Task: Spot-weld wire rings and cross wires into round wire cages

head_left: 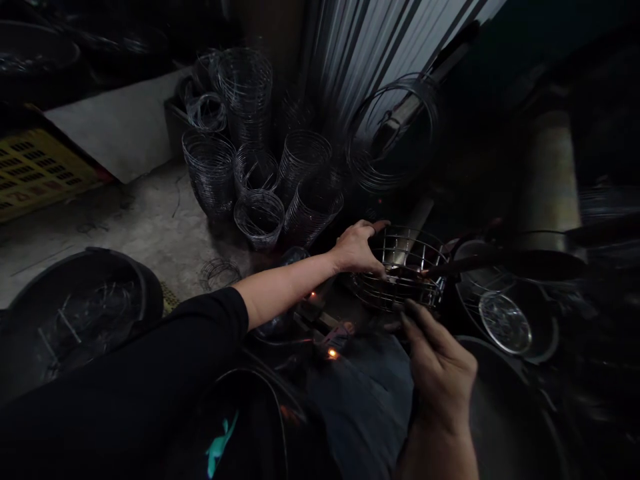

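Observation:
A round wire basket (419,291) of shiny metal rods sits tilted in front of me. My left hand (357,249) reaches across and grips its left side, thumb and fingers spread along the wires. Close to the basket's lower edge is my right hand (443,363), its fingers pressed together in a pinch. Whatever lies between those fingertips is too dark and small to make out. Under the basket, dim metal parts are mostly hidden, and a small orange glowing light (332,353) shows below it.
Stacks of wire rings (257,217) stand on the floor ahead. A wire coil (385,175) hangs beyond the basket. Black tubs hold wire pieces at left (145,287) and round wire parts at right (549,341). A yellow crate (45,167) stands far left.

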Demonstrator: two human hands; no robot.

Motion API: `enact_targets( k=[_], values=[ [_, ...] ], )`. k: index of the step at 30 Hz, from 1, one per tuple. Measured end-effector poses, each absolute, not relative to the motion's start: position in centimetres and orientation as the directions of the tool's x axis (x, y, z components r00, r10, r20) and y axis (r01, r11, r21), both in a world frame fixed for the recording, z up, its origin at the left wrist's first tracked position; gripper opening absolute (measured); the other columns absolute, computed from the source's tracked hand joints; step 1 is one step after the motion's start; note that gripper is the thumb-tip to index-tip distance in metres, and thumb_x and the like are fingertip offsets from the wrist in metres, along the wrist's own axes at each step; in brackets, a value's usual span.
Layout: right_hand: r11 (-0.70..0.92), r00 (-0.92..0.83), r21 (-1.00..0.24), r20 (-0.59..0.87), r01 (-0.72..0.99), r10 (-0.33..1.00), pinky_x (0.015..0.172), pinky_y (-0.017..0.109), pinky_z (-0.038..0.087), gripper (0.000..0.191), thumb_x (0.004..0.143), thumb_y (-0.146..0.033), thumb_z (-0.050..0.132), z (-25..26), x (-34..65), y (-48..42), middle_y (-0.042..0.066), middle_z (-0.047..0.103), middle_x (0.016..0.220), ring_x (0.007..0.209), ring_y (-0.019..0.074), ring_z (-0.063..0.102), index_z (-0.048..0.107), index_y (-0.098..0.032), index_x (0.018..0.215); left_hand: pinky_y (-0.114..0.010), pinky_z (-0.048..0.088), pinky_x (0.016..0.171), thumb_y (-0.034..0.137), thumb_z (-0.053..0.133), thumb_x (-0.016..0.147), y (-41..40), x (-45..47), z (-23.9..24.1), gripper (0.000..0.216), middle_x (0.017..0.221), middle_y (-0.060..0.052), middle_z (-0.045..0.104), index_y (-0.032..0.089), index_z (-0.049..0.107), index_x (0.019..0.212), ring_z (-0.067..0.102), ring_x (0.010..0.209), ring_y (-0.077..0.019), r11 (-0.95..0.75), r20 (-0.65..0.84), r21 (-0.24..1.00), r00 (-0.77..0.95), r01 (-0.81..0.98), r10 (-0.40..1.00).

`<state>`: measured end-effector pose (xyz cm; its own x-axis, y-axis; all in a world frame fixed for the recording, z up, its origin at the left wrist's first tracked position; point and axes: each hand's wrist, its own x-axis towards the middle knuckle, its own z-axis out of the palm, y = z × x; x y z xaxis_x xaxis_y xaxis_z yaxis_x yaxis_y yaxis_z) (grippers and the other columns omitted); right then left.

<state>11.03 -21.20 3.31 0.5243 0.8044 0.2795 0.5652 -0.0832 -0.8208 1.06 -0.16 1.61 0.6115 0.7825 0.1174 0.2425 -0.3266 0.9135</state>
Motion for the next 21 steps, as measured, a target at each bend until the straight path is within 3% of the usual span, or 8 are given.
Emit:
enact_targets(
  k=[3, 5, 7, 10, 13, 15, 17, 21],
  values=[
    [-0.175, 0.555, -0.859, 0.145, 0.482, 0.820, 0.079, 0.035, 0.057, 0.032, 0.078, -0.041, 0.071, 2.1, 10.7, -22.1, 0.008, 0.075, 0.094, 0.083, 0.0227, 0.070, 0.076, -0.019, 0.100, -0.046, 0.034, 0.114, 0.040, 0.091, 0.034, -0.1, 0.3, -0.1, 0.127, 0.144, -0.013, 0.041, 0.021, 0.036, 0.147, 0.041, 0.134, -0.0346, -0.305, 0.144, 0.941, 0.641, 0.147, 0.754],
    [-0.214, 0.520, -0.851, 0.079, 0.480, 0.851, 0.078, 0.037, 0.058, 0.038, 0.077, -0.045, 0.070, 1.7, 10.4, -22.8, 0.009, 0.074, 0.097, 0.087, 0.0248, 0.070, 0.075, -0.018, 0.103, -0.047, 0.021, 0.120, 0.038, 0.093, 0.029, -0.6, -0.5, -2.1, 0.142, 0.156, -0.016, 0.024, 0.020, 0.024, 0.152, 0.023, 0.145, -0.0361, -0.234, 0.132, 0.969, 0.640, 0.076, 0.756],
    [-0.184, 0.437, -0.817, 0.091, 0.547, 0.895, 0.080, 0.038, 0.058, 0.048, 0.074, -0.047, 0.071, 1.7, 10.0, -23.4, 0.011, 0.073, 0.105, 0.094, 0.0268, 0.069, 0.072, -0.017, 0.112, -0.049, 0.019, 0.121, 0.030, 0.094, 0.025, -1.5, -0.9, -4.3, 0.152, 0.159, -0.018, 0.019, 0.020, 0.014, 0.153, 0.020, 0.146, -0.0357, -0.072, 0.038, 0.997, 0.628, 0.029, 0.777],
    [-0.054, 0.269, -0.675, 0.218, 0.735, 0.938, 0.077, 0.034, 0.059, 0.047, 0.079, -0.046, 0.067, 2.4, 9.2, -24.1, 0.010, 0.072, 0.107, 0.095, 0.0249, 0.070, 0.070, -0.018, 0.116, -0.051, 0.033, 0.113, 0.023, 0.094, 0.029, -2.6, -0.5, -6.6, 0.139, 0.145, -0.017, 0.045, 0.019, 0.025, 0.150, 0.045, 0.132, -0.0324, 0.223, -0.111, 0.969, 0.622, -0.104, 0.775],
    [0.107, 0.071, -0.441, 0.369, 0.891, 0.927, 0.069, 0.029, 0.060, 0.034, 0.089, -0.042, 0.058, 4.2, 8.1, -24.4, 0.009, 0.075, 0.095, 0.082, 0.0222, 0.073, 0.074, -0.018, 0.105, -0.046, 0.045, 0.103, 0.023, 0.093, 0.032, -2.7, -0.5, -6.8, 0.112, 0.125, -0.015, 0.062, 0.012, 0.050, 0.135, 0.058, 0.115, -0.0287, 0.319, -0.127, 0.923, 0.613, -0.214, 0.780],
    [0.213, -0.055, -0.333, 0.427, 0.919, 0.903, 0.062, 0.027, 0.059, 0.029, 0.092, -0.039, 0.056, 5.9, 7.2, -24.5, 0.008, 0.076, 0.088, 0.076, 0.0209, 0.073, 0.075, -0.019, 0.099, -0.045, 0.047, 0.100, 0.021, 0.093, 0.029, -2.4, -1.7, -5.9, 0.109, 0.125, -0.015, 0.061, 0.011, 0.054, 0.130, 0.058, 0.115, -0.0295, 0.293, -0.111, 0.933, 0.605, -0.210, 0.788],
    [0.282, -0.117, -0.325, 0.446, 0.903, 0.887, 0.059, 0.024, 0.058, 0.025, 0.092, -0.036, 0.056, 7.6, 6.4, -24.5, 0.005, 0.076, 0.084, 0.072, 0.0192, 0.073, 0.076, -0.021, 0.096, -0.044, 0.046, 0.102, 0.019, 0.092, 0.027, -2.5, -3.8, -4.6, 0.111, 0.130, -0.015, 0.057, 0.014, 0.054, 0.131, 0.056, 0.119, -0.0305, 0.178, -0.038, 0.970, 0.620, -0.166, 0.784],
    [0.221, -0.039, -0.532, 0.332, 0.817, 0.943, 0.059, 0.022, 0.057, 0.023, 0.090, -0.036, 0.059, 9.3, 5.6, -23.4, 0.004, 0.075, 0.080, 0.069, 0.0180, 0.072, 0.077, -0.021, 0.093, -0.042, 0.043, 0.107, 0.026, 0.088, 0.039, -4.3, -8.0, -1.9, 0.100, 0.132, -0.011, 0.053, 0.017, 0.054, 0.133, 0.056, 0.119, -0.0277, -0.308, 0.211, 0.951, 0.690, 0.018, 0.692]
  ],
)
